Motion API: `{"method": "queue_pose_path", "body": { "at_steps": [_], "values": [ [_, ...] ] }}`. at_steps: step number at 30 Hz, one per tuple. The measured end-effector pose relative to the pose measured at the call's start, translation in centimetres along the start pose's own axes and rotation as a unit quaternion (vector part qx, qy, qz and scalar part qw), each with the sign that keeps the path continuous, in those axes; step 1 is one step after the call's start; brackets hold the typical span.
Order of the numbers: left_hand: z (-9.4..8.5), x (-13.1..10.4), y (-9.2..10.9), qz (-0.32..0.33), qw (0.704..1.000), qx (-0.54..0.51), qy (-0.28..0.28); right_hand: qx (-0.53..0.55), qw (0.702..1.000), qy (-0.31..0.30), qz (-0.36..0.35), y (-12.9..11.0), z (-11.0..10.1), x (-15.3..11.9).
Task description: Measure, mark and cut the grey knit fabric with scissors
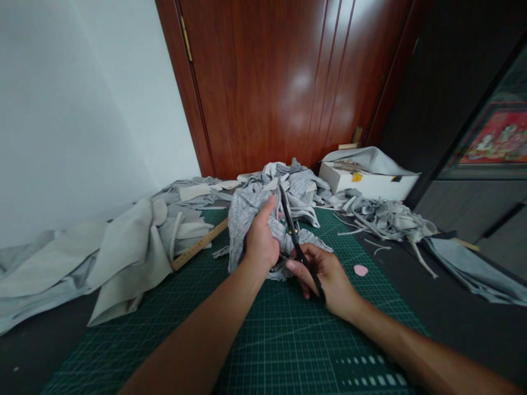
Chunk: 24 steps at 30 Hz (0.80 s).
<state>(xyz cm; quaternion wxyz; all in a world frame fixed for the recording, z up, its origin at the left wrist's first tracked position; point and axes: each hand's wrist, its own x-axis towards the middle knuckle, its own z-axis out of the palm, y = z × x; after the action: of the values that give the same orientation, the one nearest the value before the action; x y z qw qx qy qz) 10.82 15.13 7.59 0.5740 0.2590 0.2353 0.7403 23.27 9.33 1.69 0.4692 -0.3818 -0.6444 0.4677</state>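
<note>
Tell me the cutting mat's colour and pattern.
The cutting mat is green with a pale grid, best seen in the head view.

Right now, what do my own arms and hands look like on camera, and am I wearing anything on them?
Both the left hand and the right hand are bare: no gloves visible. The forearms show no sleeves, watch or bracelet, and I see no cables or markings. Some fingers are hidden, so I can't rule out a ring.

Bare left forearm reaches up from below, thumb pointing upward on the bare, closed left hand [263, 238]; the bare right hand [315, 271] sits lower, fingers curled, its forearm slanting in from the right.
</note>
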Motion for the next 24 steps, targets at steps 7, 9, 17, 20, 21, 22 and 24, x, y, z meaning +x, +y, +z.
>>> {"method": "queue_pose_path", "body": {
  "at_steps": [7, 9, 17, 20, 21, 22, 24],
  "values": [
    [-0.7, 1.3, 0.9, -0.022, 0.999, -0.021, 0.039, 0.006, 1.000, -0.014, 0.004, 0.4, 0.2, -0.2],
    [-0.8, 1.4, 1.1, -0.018, 0.998, -0.020, 0.049, 0.010, 1.000, -0.018, 0.004, 0.6, 0.2, -0.2],
    [-0.2, 1.1, 1.4, -0.023, 0.997, -0.021, 0.064, 0.015, 1.000, -0.027, -0.001, 0.6, 0.2, -0.2],
    [0.1, 0.9, 1.4, -0.027, 0.998, -0.025, 0.060, 0.028, 0.999, -0.033, 0.002, 0.5, 0.3, -0.3],
    [0.1, 0.8, 1.4, -0.029, 0.998, -0.027, 0.054, 0.032, 0.999, -0.034, 0.006, 0.5, 0.3, -0.3],
    [0.1, 0.7, 1.4, -0.034, 0.998, -0.026, 0.048, 0.035, 0.999, -0.035, 0.008, 0.4, 0.4, -0.3],
    [0.1, 0.6, 1.4, -0.050, 0.998, -0.019, 0.036, 0.039, 0.999, -0.035, 0.009, 0.3, 0.4, -0.4]
  ]
}}
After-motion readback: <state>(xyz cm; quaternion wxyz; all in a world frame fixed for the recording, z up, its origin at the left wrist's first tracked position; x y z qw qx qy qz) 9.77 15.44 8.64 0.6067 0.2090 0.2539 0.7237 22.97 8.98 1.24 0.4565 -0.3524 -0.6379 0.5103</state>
